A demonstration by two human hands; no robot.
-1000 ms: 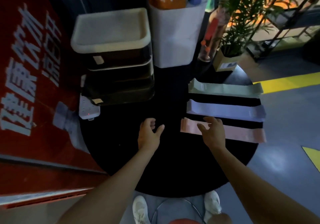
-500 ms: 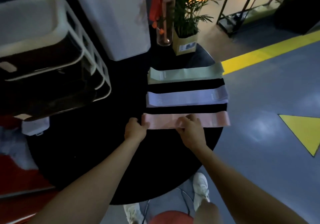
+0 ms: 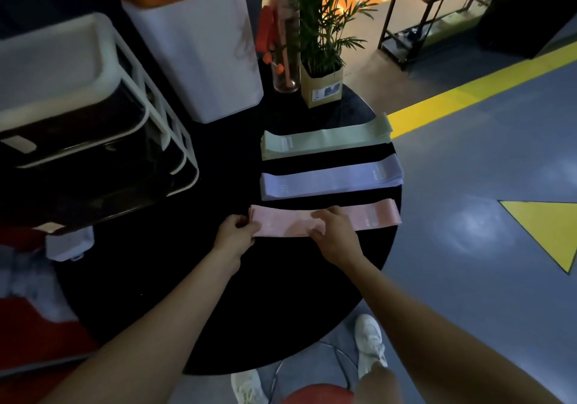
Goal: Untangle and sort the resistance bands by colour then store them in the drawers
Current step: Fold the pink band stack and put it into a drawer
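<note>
Both hands grip pink band near table edge.

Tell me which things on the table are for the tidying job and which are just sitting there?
For the job:
pink band, held by the left hand and right hand
purple band
green band
drawer unit

Just sitting there:
potted plant
glass vase
white bin
power strip

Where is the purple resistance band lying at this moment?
In the head view, the purple band lies flat on the right side of the round black table, between the green band beyond it and the pink band nearer the person.
</note>
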